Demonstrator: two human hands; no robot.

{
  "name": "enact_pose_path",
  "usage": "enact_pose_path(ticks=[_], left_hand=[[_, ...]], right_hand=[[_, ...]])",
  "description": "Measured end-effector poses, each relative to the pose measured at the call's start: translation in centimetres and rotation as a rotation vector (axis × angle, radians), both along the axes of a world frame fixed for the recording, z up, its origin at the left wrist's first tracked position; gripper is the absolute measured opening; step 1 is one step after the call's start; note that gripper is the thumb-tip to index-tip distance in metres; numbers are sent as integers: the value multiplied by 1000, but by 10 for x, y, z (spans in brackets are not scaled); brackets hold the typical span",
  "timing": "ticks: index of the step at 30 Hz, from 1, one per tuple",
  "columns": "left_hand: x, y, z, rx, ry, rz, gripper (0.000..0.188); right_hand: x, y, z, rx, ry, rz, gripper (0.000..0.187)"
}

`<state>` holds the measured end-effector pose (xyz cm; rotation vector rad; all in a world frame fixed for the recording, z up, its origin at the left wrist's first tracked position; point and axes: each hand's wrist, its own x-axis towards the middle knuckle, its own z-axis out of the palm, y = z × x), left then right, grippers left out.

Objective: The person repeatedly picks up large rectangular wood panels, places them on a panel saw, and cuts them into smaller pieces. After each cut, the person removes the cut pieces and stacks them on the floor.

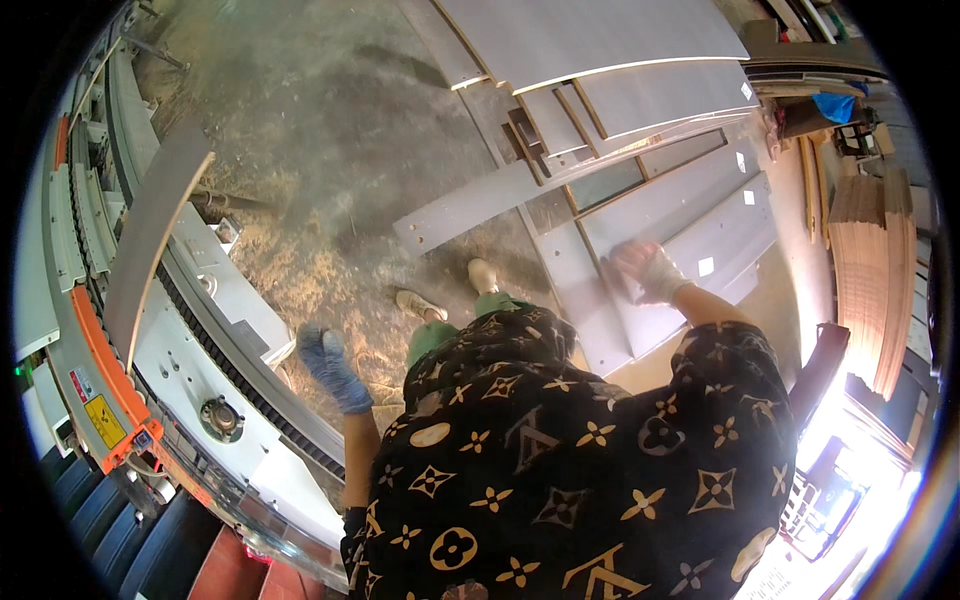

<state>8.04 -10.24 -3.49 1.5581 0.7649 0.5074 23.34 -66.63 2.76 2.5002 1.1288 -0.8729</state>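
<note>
My left hand [333, 370], in a blue-grey glove, hangs beside the machine's edge. Nothing shows in it, and its fingers look loosely apart. My right hand [645, 272], in a whitish glove with bare-looking fingertips, is over the stacked grey panels [700, 215] at the right. It is smeared by motion, so I cannot see whether it grips a panel edge. A narrow grey board [155, 240] lies across the machine's track at the left, away from both hands. Another long grey strip with small holes [470, 205] juts out from the stack.
A long machine [230, 370] with an orange rail [95, 350] curves along the left. Larger grey panels [600, 40] lie at the far side. Brown sheets [862, 270] are stacked at the right. Sawdust covers the floor [320, 270] around my shoes.
</note>
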Motion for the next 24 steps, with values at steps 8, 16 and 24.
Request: enact_pose_path(ticks=[8,16,24], left_hand=[[13,-71,31,-218,125,-172,46],[44,-191,22,-446,-142,-614,39],[-39,31,92,-570,-188,436,57]], right_hand=[[-6,-59,-56,273,-234,10,68],[25,224,89,820,-56,75,80],[26,188,7,693,-146,110,101]])
